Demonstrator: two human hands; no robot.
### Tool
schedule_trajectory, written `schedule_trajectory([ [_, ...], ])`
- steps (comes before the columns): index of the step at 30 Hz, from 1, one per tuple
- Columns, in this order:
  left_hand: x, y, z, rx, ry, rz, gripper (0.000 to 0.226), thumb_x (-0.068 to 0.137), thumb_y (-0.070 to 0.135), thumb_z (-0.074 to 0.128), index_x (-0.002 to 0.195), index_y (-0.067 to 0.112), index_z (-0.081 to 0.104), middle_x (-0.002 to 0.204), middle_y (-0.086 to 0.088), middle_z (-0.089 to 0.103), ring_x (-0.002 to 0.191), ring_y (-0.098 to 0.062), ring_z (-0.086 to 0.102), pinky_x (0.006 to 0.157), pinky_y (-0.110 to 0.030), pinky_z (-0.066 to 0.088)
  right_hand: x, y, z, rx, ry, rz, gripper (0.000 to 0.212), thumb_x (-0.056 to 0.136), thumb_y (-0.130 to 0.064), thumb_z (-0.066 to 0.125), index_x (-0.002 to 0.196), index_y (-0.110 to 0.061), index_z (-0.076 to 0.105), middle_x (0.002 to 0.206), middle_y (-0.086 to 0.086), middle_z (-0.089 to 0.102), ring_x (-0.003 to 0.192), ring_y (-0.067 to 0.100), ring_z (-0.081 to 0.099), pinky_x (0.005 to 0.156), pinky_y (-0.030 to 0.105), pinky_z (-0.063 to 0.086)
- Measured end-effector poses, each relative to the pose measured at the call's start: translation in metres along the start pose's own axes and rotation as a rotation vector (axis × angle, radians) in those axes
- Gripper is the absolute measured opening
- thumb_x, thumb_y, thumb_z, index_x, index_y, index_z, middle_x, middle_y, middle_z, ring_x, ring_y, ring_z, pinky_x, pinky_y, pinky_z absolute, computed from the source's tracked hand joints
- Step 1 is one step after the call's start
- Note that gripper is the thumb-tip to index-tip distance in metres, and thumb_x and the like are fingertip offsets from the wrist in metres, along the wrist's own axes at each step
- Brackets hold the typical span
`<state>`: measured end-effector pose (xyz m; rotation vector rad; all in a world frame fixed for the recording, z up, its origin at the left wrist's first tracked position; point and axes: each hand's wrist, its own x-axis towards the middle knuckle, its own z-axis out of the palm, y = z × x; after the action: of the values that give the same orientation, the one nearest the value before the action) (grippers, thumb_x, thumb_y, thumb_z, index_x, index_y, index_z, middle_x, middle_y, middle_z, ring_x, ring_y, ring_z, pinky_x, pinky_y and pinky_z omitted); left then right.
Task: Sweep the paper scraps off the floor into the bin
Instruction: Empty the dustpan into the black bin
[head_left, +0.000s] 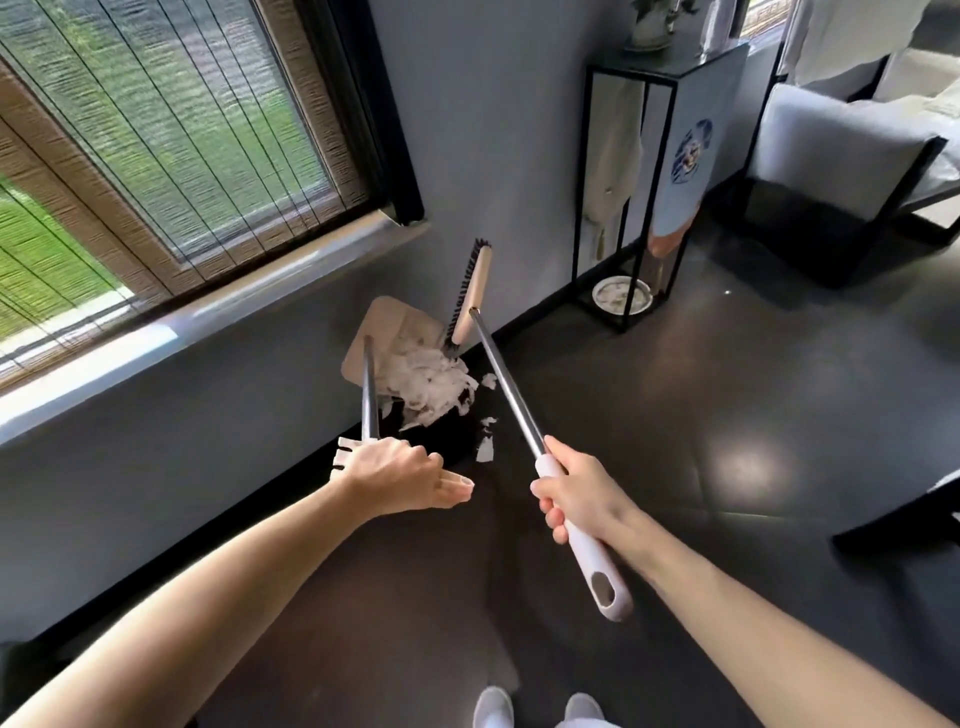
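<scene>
Dark, glossy floor (675, 415) beneath the window wall: a dustpan (376, 325) heaped with paper scraps (421, 379), loose scraps (485, 447) just right of it, a black metal stand (575, 234) and white bowl (621, 295) farther right.

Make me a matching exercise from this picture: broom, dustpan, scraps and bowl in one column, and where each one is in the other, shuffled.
Things:
1. broom
2. dustpan
3. scraps
4. bowl

Places:
A. at the foot of the black stand
B. gripped by the left hand
C. heaped on the dustpan
D. gripped by the right hand

Pairs: 1-D, 2-B, 3-C, 4-A
</scene>
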<state>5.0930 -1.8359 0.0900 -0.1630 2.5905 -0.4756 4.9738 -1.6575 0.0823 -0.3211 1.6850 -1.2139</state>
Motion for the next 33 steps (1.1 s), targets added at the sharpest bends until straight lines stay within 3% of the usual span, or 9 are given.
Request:
schedule_trajectory([
  [3, -0.009, 0.007, 0.001, 0.037, -0.024, 0.096, 0.042, 0.101, 0.040, 0.022, 0.136, 0.030, 0.044, 0.112, -0.005, 0.059, 0.098, -0.030, 0.065, 0.061, -0.031, 0.037, -0.001, 0.004, 0.000, 0.033, -0.012, 0.010, 0.073, 0.091, 0.005, 0.044, 0.153, -0.025, 0.020, 0.067, 0.007, 0.043, 0.045, 0.010, 0.038, 0.037, 0.021, 0.034],
  [7, -0.010, 0.002, 0.013, 0.049, 0.020, 0.073, 0.087, 0.073, 0.053, -0.010, 0.134, 0.033, 0.048, 0.109, -0.004, 0.062, 0.094, -0.027, 0.066, 0.057, -0.028, 0.035, -0.005, 0.012, -0.003, 0.023, -0.021, 0.010, 0.075, 0.090, 0.006, 0.045, 0.153, -0.025, 0.019, 0.067, 0.008, 0.043, 0.045, 0.010, 0.038, 0.037, 0.021, 0.035],
  [9, -0.008, -0.001, 0.018, 0.037, 0.008, 0.037, 0.093, 0.066, 0.054, -0.013, 0.132, 0.030, 0.049, 0.107, -0.004, 0.063, 0.091, -0.026, 0.067, 0.054, -0.028, 0.032, -0.003, 0.014, -0.004, 0.030, -0.025, 0.015, 0.075, 0.090, 0.006, 0.045, 0.153, -0.026, 0.019, 0.067, 0.008, 0.043, 0.044, 0.010, 0.037, 0.037, 0.021, 0.035],
  [16, -0.016, 0.004, 0.012, 0.032, 0.031, -0.024, 0.086, 0.074, 0.056, -0.009, 0.130, 0.030, 0.051, 0.105, -0.002, 0.064, 0.090, -0.025, 0.067, 0.053, -0.028, 0.030, 0.002, 0.016, -0.003, 0.028, -0.035, 0.020, 0.074, 0.091, 0.005, 0.046, 0.154, -0.026, 0.019, 0.067, 0.007, 0.044, 0.044, 0.010, 0.038, 0.038, 0.022, 0.035],
  [20, -0.011, 0.037, 0.018, -0.070, -0.002, -0.106, 0.066, 0.093, 0.063, 0.018, 0.112, 0.014, 0.058, 0.101, -0.003, 0.069, 0.094, -0.027, 0.068, 0.065, -0.031, 0.042, 0.005, 0.019, -0.008, 0.022, -0.046, 0.030, 0.073, 0.092, 0.003, 0.047, 0.153, -0.026, 0.019, 0.067, 0.007, 0.045, 0.045, 0.010, 0.040, 0.039, 0.023, 0.037],
  [23, 0.000, 0.055, 0.031, -0.193, -0.127, -0.084, 0.064, 0.093, 0.066, 0.029, 0.112, 0.013, 0.060, 0.108, -0.006, 0.068, 0.105, -0.030, 0.063, 0.080, -0.038, 0.045, 0.005, 0.025, -0.012, 0.008, -0.039, 0.052, 0.073, 0.091, 0.002, 0.047, 0.153, -0.027, 0.020, 0.067, 0.007, 0.046, 0.044, 0.010, 0.040, 0.040, 0.024, 0.037],
  [28, 0.017, 0.074, 0.041, -0.385, -0.339, -0.052, 0.062, 0.093, 0.065, 0.031, 0.114, 0.017, 0.063, 0.113, -0.010, 0.064, 0.107, -0.031, 0.060, 0.074, -0.038, 0.039, 0.006, 0.036, -0.019, 0.002, -0.025, 0.098, 0.072, 0.092, 0.001, 0.048, 0.153, -0.026, 0.022, 0.066, 0.006, 0.049, 0.045, 0.010, 0.042, 0.041, 0.025, 0.039],
  [31, 0.020, 0.074, 0.045, -0.282, -0.282, -0.065, 0.057, 0.093, 0.062, 0.032, 0.111, 0.017, 0.063, 0.110, -0.007, 0.066, 0.104, -0.030, 0.062, 0.078, -0.037, 0.042, 0.006, 0.039, -0.023, 0.030, -0.003, 0.123, 0.073, 0.091, 0.003, 0.047, 0.153, -0.026, 0.021, 0.066, 0.007, 0.048, 0.043, 0.010, 0.040, 0.040, 0.024, 0.037],
  [33, 0.020, 0.070, 0.042, -0.166, -0.183, -0.052, 0.055, 0.093, 0.060, 0.030, 0.111, 0.019, 0.062, 0.108, -0.005, 0.067, 0.101, -0.030, 0.064, 0.072, -0.035, 0.041, 0.004, 0.040, -0.023, 0.020, 0.009, 0.126, 0.073, 0.091, 0.003, 0.046, 0.153, -0.025, 0.021, 0.067, 0.008, 0.048, 0.043, 0.010, 0.040, 0.040, 0.024, 0.037],
])
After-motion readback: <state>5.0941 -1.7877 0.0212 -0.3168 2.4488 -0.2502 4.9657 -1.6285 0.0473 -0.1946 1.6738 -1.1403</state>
